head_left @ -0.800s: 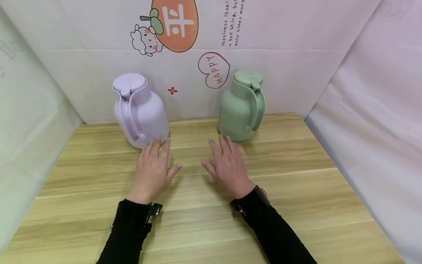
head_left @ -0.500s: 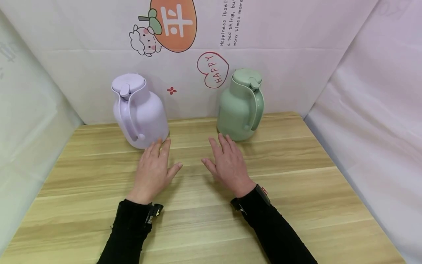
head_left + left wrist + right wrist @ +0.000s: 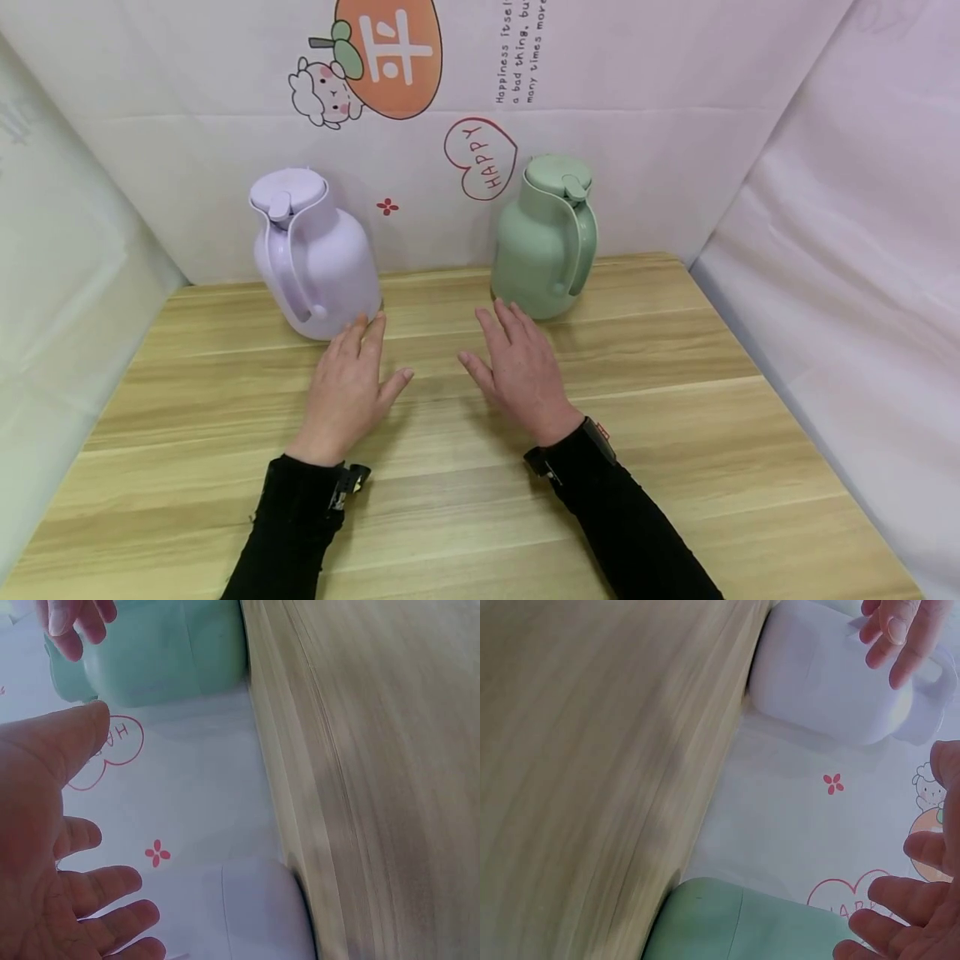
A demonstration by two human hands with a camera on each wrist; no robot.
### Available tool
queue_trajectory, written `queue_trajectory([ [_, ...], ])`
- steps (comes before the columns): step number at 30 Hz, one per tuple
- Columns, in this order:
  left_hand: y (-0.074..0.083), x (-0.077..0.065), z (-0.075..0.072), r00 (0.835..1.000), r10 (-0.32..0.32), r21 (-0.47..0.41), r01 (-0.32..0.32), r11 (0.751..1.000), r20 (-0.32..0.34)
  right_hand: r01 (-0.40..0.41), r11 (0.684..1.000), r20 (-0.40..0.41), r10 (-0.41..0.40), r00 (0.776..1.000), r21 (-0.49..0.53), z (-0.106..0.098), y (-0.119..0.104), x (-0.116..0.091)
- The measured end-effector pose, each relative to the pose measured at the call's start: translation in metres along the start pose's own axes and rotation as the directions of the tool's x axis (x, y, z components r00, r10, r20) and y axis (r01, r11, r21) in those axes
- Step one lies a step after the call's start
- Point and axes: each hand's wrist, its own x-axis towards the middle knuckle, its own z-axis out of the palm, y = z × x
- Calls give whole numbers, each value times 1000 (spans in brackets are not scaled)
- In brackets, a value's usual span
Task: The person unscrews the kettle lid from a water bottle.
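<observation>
A lilac thermos jug [image 3: 337, 258] stands upright at the back left of the table, its handle facing the person. To its right is a green thermos jug [image 3: 528, 254] of the same shape, with its handle turned to the front right. The left hand [image 3: 345, 396] is held palm down in front of the lilac jug, fingers spread, fingertips overlapping its base in the head view. In front of the green jug the right hand [image 3: 521, 375] is spread likewise, fingertips near its base. Both wrist views show the palms with nothing in them.
The wooden table [image 3: 442, 517] runs back to a white printed cloth [image 3: 637, 125] close behind both jugs. White cloth also hangs along the left side [image 3: 60, 275] and right side [image 3: 847, 275]. Black sleeves with wrist straps cover the forearms.
The right hand has edged slightly forward, toward the green jug. The left hand stays nearly where it was. The head view has shifted a little; the jugs stand as before.
</observation>
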Motion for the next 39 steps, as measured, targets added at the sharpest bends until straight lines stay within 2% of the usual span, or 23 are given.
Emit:
queue_trajectory([
  [5, 2, 0, 2, 1000, 8, -49, -8, 999, -11, 12, 999, -54, -10, 998, 32, -4, 1, 2],
  [12, 5, -1, 6, 1000, -2, -121, 3, 993, 8, 32, 997, -121, -23, 992, 68, -10, 4, 2],
  [19, 8, -1, 9, 999, -27, -158, 30, 987, 23, 18, 991, -180, 6, 984, 132, -20, 10, 4],
  [23, 11, 1, 9, 999, -44, -211, 45, 976, 11, 10, 983, -235, 34, 971, 185, -25, 15, 6],
  [27, 18, 7, 6, 998, -58, -281, 54, 958, -8, 21, 976, -333, 53, 941, 215, -31, 20, 9],
  [31, 24, 15, 4, 996, -87, -375, 82, 923, 5, 38, 973, -433, 66, 899, 226, -36, 26, 13],
  [36, 29, 25, 5, 991, -130, -507, 133, 852, 41, 42, 964, -523, 105, 846, 262, -45, 33, 18],
  [39, 33, 29, 6, 985, -158, -615, 165, 771, 67, 38, 959, -569, 136, 811, 282, -50, 38, 21],
])
